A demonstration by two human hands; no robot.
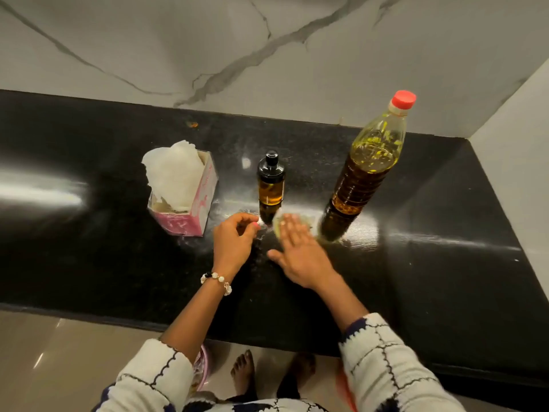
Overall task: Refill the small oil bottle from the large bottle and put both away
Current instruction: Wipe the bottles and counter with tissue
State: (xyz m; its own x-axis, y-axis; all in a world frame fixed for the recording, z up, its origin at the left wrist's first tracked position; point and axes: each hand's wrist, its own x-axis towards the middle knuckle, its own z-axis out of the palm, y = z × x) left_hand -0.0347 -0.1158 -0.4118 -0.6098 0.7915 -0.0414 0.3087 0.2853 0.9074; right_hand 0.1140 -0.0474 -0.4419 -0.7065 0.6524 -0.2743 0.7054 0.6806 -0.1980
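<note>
Head view | right hand [300, 257] fingers flat, hiding a pale tissue [292, 223] | left hand [233, 240] fingers loosely curled

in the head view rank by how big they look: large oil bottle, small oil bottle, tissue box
1. large oil bottle, clearly the tallest
2. tissue box, with its tissues
3. small oil bottle, taller than the box alone but much slimmer

All stand at similar depth.

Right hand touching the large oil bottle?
Apart. The head view shows the right hand flat on a tissue beside the small bottle, with bare black counter visible between its fingers and the large oil bottle.
</note>
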